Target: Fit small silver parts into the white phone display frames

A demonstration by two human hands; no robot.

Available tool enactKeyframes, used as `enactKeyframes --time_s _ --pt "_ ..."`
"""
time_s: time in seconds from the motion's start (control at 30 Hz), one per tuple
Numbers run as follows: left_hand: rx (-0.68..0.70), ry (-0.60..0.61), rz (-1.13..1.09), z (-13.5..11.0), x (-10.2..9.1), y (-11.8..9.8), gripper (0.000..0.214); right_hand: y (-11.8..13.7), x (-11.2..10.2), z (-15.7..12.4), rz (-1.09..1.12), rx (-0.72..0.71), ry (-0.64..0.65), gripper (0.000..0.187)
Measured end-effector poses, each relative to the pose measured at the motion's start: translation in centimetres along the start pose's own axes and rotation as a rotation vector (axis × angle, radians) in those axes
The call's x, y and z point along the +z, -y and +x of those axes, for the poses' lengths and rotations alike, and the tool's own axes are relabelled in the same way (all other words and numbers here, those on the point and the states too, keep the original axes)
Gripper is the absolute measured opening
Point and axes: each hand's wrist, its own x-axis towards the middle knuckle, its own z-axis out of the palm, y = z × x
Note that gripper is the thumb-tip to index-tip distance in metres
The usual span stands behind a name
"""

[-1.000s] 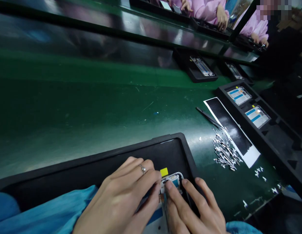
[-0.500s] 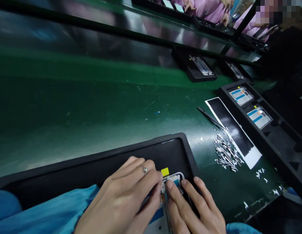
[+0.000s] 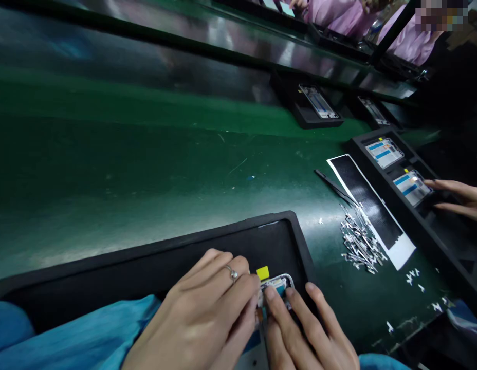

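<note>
A phone body (image 3: 279,283) with a silver rim and open innards lies in a black tray (image 3: 238,226), a yellow tab (image 3: 262,272) sticking out at its top. Over its left side bends my left hand (image 3: 200,308), fingers curled and pinched together at the phone; whatever is between the fingertips is hidden. A ring sits on one of its fingers. My right hand (image 3: 308,324) rests on the phone's right side with fingers stretched and apart. Its index fingertip touches the inner top part, and another finger reaches the tray's rim. Both hands cover much of the phone.
Right of the tray lie a heap of small metallic strips (image 3: 362,241), black tweezers (image 3: 333,186) and a white-edged black sheet (image 3: 367,200). A co-worker's hand (image 3: 458,195) touches a phone body (image 3: 411,187) in a long black tray (image 3: 381,172). Another black tray (image 3: 319,123) stands farther back.
A co-worker's hand has come in from the right onto a phone body in the long tray. My hands keep nearly the same pose, and the view has shifted slightly.
</note>
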Motion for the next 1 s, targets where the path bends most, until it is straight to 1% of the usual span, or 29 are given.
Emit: enactKeyframes --time_s 0.07,0.17,0.27,0.37,0.47,0.57,0.67,0.73,0.8,0.87,1.0 --pt "-0.016 -0.014 -0.025 0.0 0.0 0.0 0.03 -0.1 0.1 -0.1 0.014 -0.011 0.006 0.031" --pt "0.005 -0.007 -0.032 -0.2 0.1 0.2 0.029 -0.3 0.1 -0.2 0.018 -0.017 0.013 0.033" --pt "0.01 -0.018 -0.019 -0.4 0.2 0.3 0.029 -0.3 0.1 -0.1 -0.006 -0.042 0.031 0.031" --pt "0.019 0.002 -0.018 -0.3 0.3 0.1 0.029 -0.2 0.1 0.3 -0.04 -0.069 0.023 0.03" --pt "0.04 -0.043 0.013 -0.1 0.4 -0.1 0.031 -0.3 0.1 0.5 -0.064 -0.08 0.017 0.032" --pt "0.031 -0.069 0.03 -0.2 0.6 -0.1 0.031 -0.4 0.1 0.0 -0.063 -0.108 0.06 0.035" --pt "0.027 -0.063 0.029 -0.5 0.5 0.0 0.03 -0.4 0.2 -0.3 -0.071 -0.151 0.125 0.033" --pt "0.036 -0.072 0.042 -0.5 0.4 0.2 0.029 -0.4 0.3 0.0 -0.092 -0.207 0.114 0.03" --pt "0.048 -0.074 0.05 -0.4 0.4 0.3 0.028 -0.5 0.3 0.6 -0.097 -0.249 0.062 0.03" --pt "0.071 -0.071 0.056 -0.2 0.4 0.3 0.027 -0.8 0.1 1.0 -0.068 -0.242 0.039 0.032" --pt "0.068 -0.042 0.043 -0.3 0.5 0.1 0.027 -1.4 -0.4 0.9 0.027 -0.195 0.101 0.033"
